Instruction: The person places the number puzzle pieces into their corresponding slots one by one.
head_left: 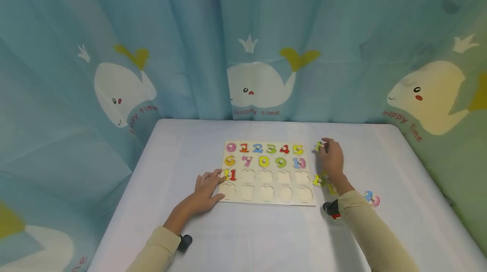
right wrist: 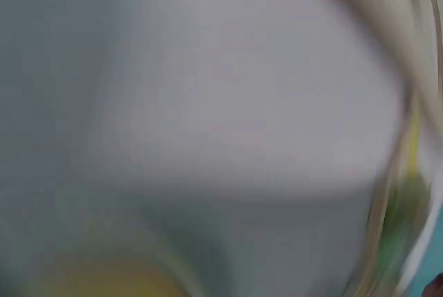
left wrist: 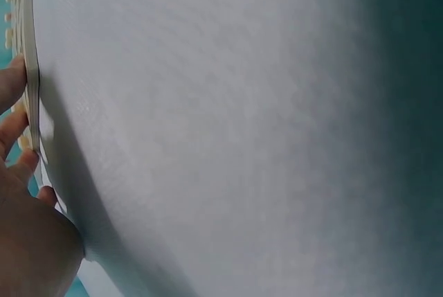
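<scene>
A wooden number puzzle board [head_left: 272, 204] lies on the table, with coloured pieces 0 to 11 in its upper recesses and bare recesses below. At the board's left side rests my left hand [head_left: 205, 191], fingers touching the edge near the 11 piece [head_left: 230, 174]; the left wrist view shows its fingertips [left wrist: 15, 79] against the board's edge. Beyond the right edge, my right hand [head_left: 332, 160] pinches a small green number piece [head_left: 317, 146] between thumb and fingers. Its digits are too small to read. The right wrist view is blurred and hides the grip.
Loose yellow number pieces [head_left: 319, 180] overlap right of the board, partly under the right forearm. A blue and pink piece [head_left: 371, 198] lies farther right, and a red one [head_left: 336, 216] shows beside the wrist camera. A whale-print curtain [head_left: 190, 73] hangs behind the white table [head_left: 258, 238].
</scene>
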Motion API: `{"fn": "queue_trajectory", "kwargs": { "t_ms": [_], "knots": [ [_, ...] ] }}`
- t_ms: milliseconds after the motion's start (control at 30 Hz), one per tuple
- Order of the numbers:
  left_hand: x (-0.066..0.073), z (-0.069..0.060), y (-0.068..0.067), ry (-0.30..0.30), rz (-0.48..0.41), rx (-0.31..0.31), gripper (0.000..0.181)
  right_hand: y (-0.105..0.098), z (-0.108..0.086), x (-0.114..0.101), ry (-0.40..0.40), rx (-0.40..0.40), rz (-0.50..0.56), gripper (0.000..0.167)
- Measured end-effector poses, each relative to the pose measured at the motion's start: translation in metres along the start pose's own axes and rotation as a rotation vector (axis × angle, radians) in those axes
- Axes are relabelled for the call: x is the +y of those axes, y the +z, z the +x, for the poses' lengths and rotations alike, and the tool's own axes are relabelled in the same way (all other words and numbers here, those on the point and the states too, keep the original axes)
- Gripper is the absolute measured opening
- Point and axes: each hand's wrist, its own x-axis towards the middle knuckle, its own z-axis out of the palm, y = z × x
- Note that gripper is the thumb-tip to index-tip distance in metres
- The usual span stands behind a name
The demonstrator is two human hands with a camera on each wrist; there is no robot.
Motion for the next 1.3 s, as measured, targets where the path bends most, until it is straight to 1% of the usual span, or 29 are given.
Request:
{"fn": "queue_trajectory", "kwargs": {
  "t_ms": [67, 167, 233, 267, 333, 400, 467, 633, 700, 833, 900, 1067, 1167, 1300],
  "knots": [
    [-0.001, 0.0, -0.003, 0.003, 0.002, -0.003, 0.051, 0.015, -0.012, -0.024, -0.09, -0.057, 0.059, 0.03],
    [-0.004, 0.0, -0.004, 0.014, -0.004, -0.01, 0.052, 0.041, -0.036, -0.06, -0.198, -0.211, 0.118, 0.03],
    [-0.004, 0.001, -0.002, 0.022, -0.005, -0.011, 0.051, 0.057, -0.054, -0.079, -0.241, -0.312, 0.114, 0.029],
    [-0.004, 0.001, 0.0, 0.025, -0.005, -0.012, 0.051, 0.064, -0.062, -0.087, -0.257, -0.349, 0.105, 0.029],
    [-0.003, 0.002, 0.001, 0.031, -0.004, -0.012, 0.05, 0.077, -0.074, -0.099, -0.3, -0.395, 0.087, 0.027],
    [-0.002, 0.002, 0.001, 0.033, -0.003, -0.018, 0.05, 0.088, -0.081, -0.107, -0.335, -0.407, 0.068, 0.027],
    [0.0, 0.002, 0.001, 0.03, -0.004, -0.024, 0.05, 0.097, -0.085, -0.112, -0.376, -0.392, 0.044, 0.028],
    [0.0, 0.001, 0.001, 0.026, 0.007, -0.026, 0.05, 0.108, -0.087, -0.121, -0.433, -0.365, 0.035, 0.029],
    [-0.001, 0.001, 0.0, 0.03, 0.008, -0.02, 0.05, 0.11, -0.087, -0.123, -0.449, -0.381, 0.039, 0.029],
    [-0.001, 0.0, -0.002, 0.029, 0.002, -0.004, 0.05, 0.111, -0.085, -0.129, -0.515, -0.435, 0.011, 0.029],
    [-0.001, 0.0, -0.002, 0.027, -0.004, -0.005, 0.05, 0.111, -0.083, -0.132, -0.509, -0.455, -0.019, 0.029],
    [-0.001, 0.002, 0.0, 0.023, -0.004, -0.023, 0.05, 0.109, -0.081, -0.133, -0.448, -0.49, -0.05, 0.03],
    [0.0, 0.001, 0.0, 0.024, -0.003, -0.011, 0.05, 0.107, -0.081, -0.133, -0.453, -0.501, -0.05, 0.029],
    [-0.001, 0.0, -0.001, 0.041, 0.0, 0.006, 0.049, 0.107, -0.082, -0.136, -0.458, -0.5, -0.081, 0.03]
  ]
}}
